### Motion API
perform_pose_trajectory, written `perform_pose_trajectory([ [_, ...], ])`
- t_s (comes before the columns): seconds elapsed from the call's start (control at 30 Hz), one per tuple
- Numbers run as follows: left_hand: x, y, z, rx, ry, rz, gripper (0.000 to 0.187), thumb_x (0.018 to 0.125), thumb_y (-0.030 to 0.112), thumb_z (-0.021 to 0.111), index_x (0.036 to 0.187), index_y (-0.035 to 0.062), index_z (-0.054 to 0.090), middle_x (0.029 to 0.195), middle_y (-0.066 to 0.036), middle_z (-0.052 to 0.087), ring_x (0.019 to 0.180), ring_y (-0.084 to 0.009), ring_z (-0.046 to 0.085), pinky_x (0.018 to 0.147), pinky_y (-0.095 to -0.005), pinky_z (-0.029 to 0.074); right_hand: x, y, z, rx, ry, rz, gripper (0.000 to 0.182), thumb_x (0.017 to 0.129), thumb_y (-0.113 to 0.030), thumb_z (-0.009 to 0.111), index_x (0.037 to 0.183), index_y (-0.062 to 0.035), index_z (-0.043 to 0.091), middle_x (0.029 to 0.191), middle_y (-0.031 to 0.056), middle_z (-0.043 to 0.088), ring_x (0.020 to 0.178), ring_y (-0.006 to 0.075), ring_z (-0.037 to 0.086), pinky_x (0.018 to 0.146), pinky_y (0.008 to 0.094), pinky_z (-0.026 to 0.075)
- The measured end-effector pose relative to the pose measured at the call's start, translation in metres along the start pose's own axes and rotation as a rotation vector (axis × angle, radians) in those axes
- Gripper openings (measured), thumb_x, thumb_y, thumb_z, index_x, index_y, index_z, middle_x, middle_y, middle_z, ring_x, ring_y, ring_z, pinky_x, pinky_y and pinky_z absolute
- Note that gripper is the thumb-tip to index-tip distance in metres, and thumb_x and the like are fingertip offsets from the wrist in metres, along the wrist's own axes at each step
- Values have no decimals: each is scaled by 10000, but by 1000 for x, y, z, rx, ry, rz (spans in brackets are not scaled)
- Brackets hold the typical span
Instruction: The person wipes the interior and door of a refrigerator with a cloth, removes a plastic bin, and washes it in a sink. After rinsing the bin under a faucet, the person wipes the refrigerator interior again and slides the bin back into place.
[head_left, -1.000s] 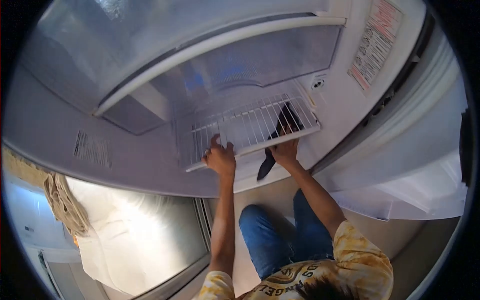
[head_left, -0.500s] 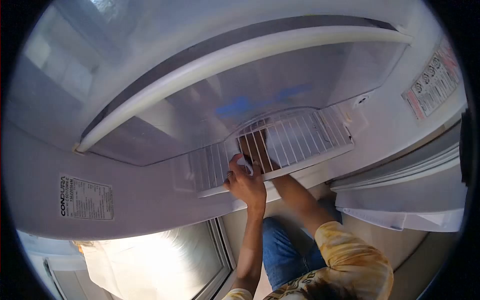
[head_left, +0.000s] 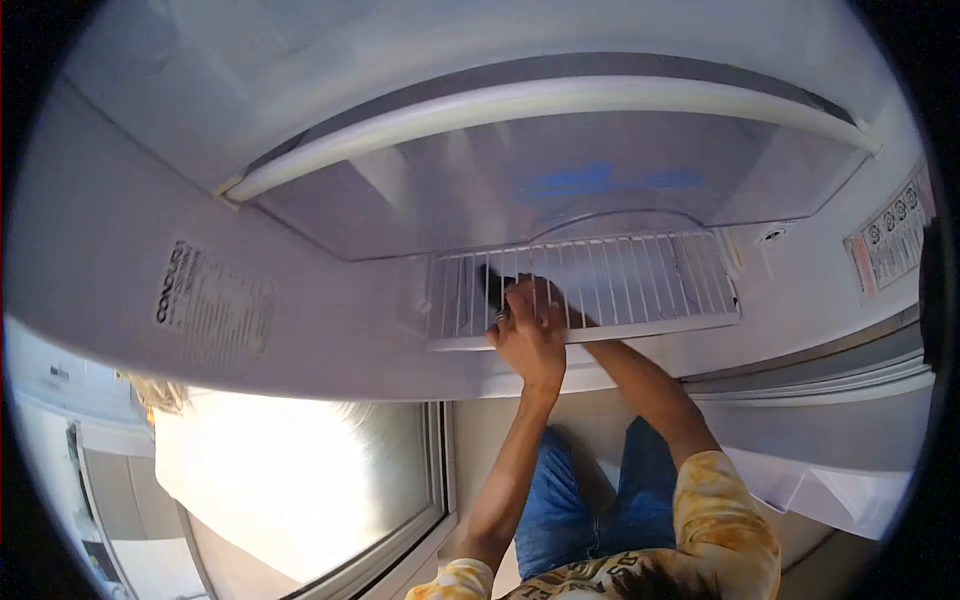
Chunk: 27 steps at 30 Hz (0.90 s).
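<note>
A white wire shelf (head_left: 640, 285) spans the lower part of the fridge interior. Over its front edge, near the shelf's left half, my left hand (head_left: 530, 335) has its fingers curled on the wires. My right hand (head_left: 541, 293) is beneath the shelf, seen only in part through the wires, and its fingers are mostly hidden. Close to both hands, under the shelf, is a dark object (head_left: 492, 288) too unclear to name.
Behind the shelf stands a clear drawer front (head_left: 430, 195) with a pale curved rim and blue marks. A printed label (head_left: 215, 305) is on the left wall, another (head_left: 890, 235) on the right. The open fridge door (head_left: 810, 430) is at the lower right.
The view has shifted, so the shelf and drawer appear further right. My left hand's fingers have come down onto the wires. The dark object now shows to the left of my hands.
</note>
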<state>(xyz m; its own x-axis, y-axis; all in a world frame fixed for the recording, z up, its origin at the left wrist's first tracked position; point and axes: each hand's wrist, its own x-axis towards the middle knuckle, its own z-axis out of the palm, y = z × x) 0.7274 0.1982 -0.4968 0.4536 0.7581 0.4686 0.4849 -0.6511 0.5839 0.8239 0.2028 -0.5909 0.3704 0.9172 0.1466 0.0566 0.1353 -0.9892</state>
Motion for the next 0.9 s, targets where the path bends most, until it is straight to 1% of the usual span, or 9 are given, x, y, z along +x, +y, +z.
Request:
perform_pose_trajectory([
  [0.07, 1, 5, -7, 16, -72, -60, 388, 676, 126, 680, 1027, 120, 513, 645, -17, 548, 647, -220, 551, 713, -382, 344, -17, -7, -34, 302, 99, 36, 292, 822, -290, 609, 951, -28, 595, 903, 53, 602, 770, 229, 566, 686, 351, 477],
  [0.13, 2, 6, -7, -3, -74, -69, 416, 663, 118, 700, 1033, 121, 510, 623, -10, 537, 643, -216, 546, 724, -380, 343, -44, -23, -90, -152, 428, 49, 290, 822, -225, 609, 1054, -55, 580, 942, 87, 614, 900, 254, 579, 821, 422, 435],
  [0.23, 1, 4, -4, -32, -74, -100, 436, 663, 110, 715, 1044, 125, 503, 603, 1, 512, 643, -202, 526, 732, -361, 329, -91, -22, -144, -1111, 699, 128, 288, 820, -228, 611, 1050, -57, 582, 940, 90, 613, 898, 258, 577, 820, 423, 433],
  [0.27, 3, 6, -4, -32, -68, -102, 432, 669, 109, 714, 1045, 126, 502, 603, 3, 509, 643, -199, 523, 732, -356, 326, -98, -13, -151, -1319, 730, 157, 288, 820, -229, 611, 1049, -58, 583, 939, 91, 613, 898, 259, 577, 820, 424, 433],
  [0.33, 3, 5, -4, -47, -91, -93, 420, 686, 113, 708, 1050, 127, 499, 614, 2, 514, 647, -197, 520, 733, -353, 320, -92, 8, -148, -1465, 762, 170, 287, 818, -231, 613, 1047, -59, 585, 937, 93, 613, 896, 262, 576, 819, 424, 432],
  [0.47, 3, 3, -4, -22, -67, -35, 405, 715, 112, 692, 1067, 127, 492, 611, 2, 511, 659, -199, 516, 742, -355, 313, -74, 15, -108, -1505, 753, 124, 285, 816, -235, 615, 1041, -63, 588, 934, 97, 612, 894, 267, 575, 818, 426, 429],
  [0.73, 4, -4, -5, -99, -153, 16, 400, 746, 134, 657, 1104, 101, 481, 697, -36, 530, 701, -221, 517, 729, -378, 309, -54, 12, 11, -1394, 555, 8, 281, 811, -243, 621, 1031, -69, 594, 928, 105, 610, 889, 277, 572, 816, 430, 425],
  [0.87, 5, -8, 3, -114, -108, 43, 398, 753, 146, 644, 1113, 101, 480, 793, -83, 572, 769, -263, 533, 737, -395, 313, -54, 13, 25, -1384, 505, -2, 280, 808, -247, 623, 1026, -72, 597, 925, 108, 609, 886, 282, 570, 815, 432, 423],
  [0.9, 3, -8, 2, -113, -126, 31, 399, 749, 130, 639, 1111, 94, 475, 870, -94, 576, 801, -271, 537, 749, -407, 315, -54, 13, 24, -1384, 499, -7, 279, 808, -248, 624, 1024, -73, 598, 924, 109, 609, 886, 284, 570, 814, 432, 423],
])
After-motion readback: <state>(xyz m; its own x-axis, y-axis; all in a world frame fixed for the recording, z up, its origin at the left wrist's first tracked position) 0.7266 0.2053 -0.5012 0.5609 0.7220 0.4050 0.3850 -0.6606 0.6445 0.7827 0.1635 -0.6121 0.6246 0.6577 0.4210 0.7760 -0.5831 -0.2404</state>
